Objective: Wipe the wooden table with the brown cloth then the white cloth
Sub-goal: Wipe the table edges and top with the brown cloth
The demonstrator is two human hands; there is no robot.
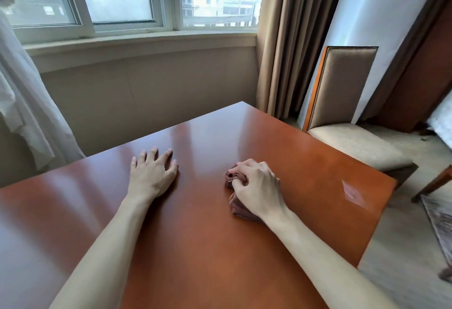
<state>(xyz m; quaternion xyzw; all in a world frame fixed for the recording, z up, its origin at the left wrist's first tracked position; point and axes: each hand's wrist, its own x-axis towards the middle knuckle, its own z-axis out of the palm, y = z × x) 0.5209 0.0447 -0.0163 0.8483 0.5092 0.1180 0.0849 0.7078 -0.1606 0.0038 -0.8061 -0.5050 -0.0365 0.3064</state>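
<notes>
The glossy reddish wooden table (208, 247) fills the lower part of the head view. My right hand (256, 186) is closed over a bunched brown cloth (238, 207) that rests on the tabletop right of the middle; folds of the cloth stick out under the fingers and beside the wrist. My left hand (152, 174) lies flat on the wood to the left, palm down, fingers spread, holding nothing. No white cloth is in view.
An upholstered chair (342, 103) stands past the table's right edge. A brown curtain (288, 39) hangs behind it, a sheer white curtain (22, 103) at the left. The window wall (146, 83) runs beyond the far table corner.
</notes>
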